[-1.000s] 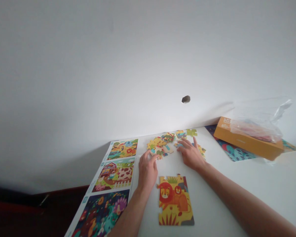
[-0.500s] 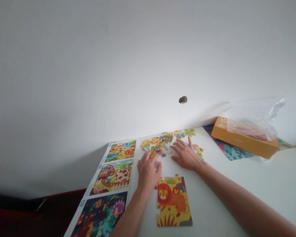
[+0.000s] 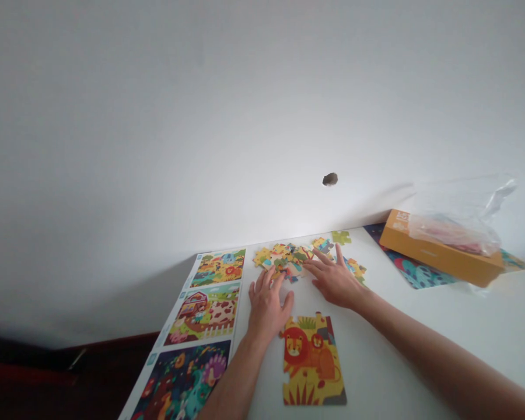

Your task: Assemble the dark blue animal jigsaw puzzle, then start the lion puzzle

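Note:
My left hand point(image 3: 266, 300) rests at the near side of a heap of loose jigsaw pieces point(image 3: 289, 255), its fingers spread and fingertips at the edge pieces. My right hand point(image 3: 335, 280) lies over the heap's right side, fingers apart, covering some pieces. Neither hand grips anything that I can see. Closer to me lies a joined jigsaw section point(image 3: 312, 361) with a lion and a cub in yellow and orange; its left and top edges show tabs and notches. A green piece point(image 3: 341, 237) sits beyond my right hand, near the wall.
Along the table's left edge runs a sheet of printed pictures point(image 3: 216, 315). At the back right, a yellow-orange box point(image 3: 441, 256) with a clear plastic bag point(image 3: 459, 227) on it stands over a dark printed sheet point(image 3: 420, 274). The wall point(image 3: 262, 116) has a small hole point(image 3: 330, 179).
My right hand has shifted slightly toward the heap's middle, and pieces there have moved a little. The whole view has shifted slightly, so everything sits a bit further right.

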The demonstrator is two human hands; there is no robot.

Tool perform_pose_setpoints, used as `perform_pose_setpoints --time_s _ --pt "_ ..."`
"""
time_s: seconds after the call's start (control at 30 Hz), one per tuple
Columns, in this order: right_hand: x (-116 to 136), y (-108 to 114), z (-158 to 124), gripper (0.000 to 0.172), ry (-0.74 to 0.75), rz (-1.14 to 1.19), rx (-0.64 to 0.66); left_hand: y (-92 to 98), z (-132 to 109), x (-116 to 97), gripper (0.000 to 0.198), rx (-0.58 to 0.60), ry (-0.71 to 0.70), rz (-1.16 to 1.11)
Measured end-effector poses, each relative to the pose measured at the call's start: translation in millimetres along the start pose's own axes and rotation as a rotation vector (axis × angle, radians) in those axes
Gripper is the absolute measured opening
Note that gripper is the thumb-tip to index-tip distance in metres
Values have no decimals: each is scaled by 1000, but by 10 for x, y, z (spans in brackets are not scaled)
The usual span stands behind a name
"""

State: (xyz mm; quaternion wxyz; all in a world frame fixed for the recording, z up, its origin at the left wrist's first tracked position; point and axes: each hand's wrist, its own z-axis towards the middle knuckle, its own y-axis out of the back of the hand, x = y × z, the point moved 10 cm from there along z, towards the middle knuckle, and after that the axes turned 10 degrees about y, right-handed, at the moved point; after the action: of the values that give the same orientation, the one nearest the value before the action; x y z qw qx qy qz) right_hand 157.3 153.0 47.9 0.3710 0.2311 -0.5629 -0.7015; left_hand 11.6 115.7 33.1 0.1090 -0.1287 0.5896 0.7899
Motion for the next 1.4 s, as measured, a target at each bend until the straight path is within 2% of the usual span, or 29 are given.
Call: perform_pose_setpoints --time_s 0.07,0.13,0.2,0.3,0.33,0.4,0.47,0.63,0.73,0.9,1.07,1.27,1.4 --pt "109 85 -147 50 58 -4 6 -10 -8 -9 51 5 -10 6" --pt "142 177 -295 44 18 -24 -13 -3 -12 -20 50 2 -22 11" --pt "54 271 -453 31 -162 -81 -56 37 -11 -26 44 -31 -30 9" --pt "-150 264 -699 27 -492 -144 -33 122 2 12 38 -101 11 4" --pt "-208 215 -751 25 -562 -144 -1 137 6 32 36 -114 33 5" --pt "-300 110 -764 23 -603 -133 46 147 13 57 35 -121 64 13" --pt "-388 64 -700 27 -570 -142 28 141 15 51 35 -119 60 19" --pt "-479 78 -528 35 -440 -133 -122 67 14 4 38 -51 -1 0" --pt "-350 82 -482 37 -374 -75 -188 5 -10 -62 39 42 -67 -51" --pt "61 46 -343 38 -163 64 -133 -20 -71 -200 42 124 -183 -119" --pt "273 96 -286 33 -20 212 -91 -30 -50 -147 43 60 -124 -56" --pt "111 125 -337 35 -163 123 -102 100 6 12 40 -116 19 3" --pt "296 116 -295 38 -23 226 -69 122 14 -25 42 -98 -35 -72"
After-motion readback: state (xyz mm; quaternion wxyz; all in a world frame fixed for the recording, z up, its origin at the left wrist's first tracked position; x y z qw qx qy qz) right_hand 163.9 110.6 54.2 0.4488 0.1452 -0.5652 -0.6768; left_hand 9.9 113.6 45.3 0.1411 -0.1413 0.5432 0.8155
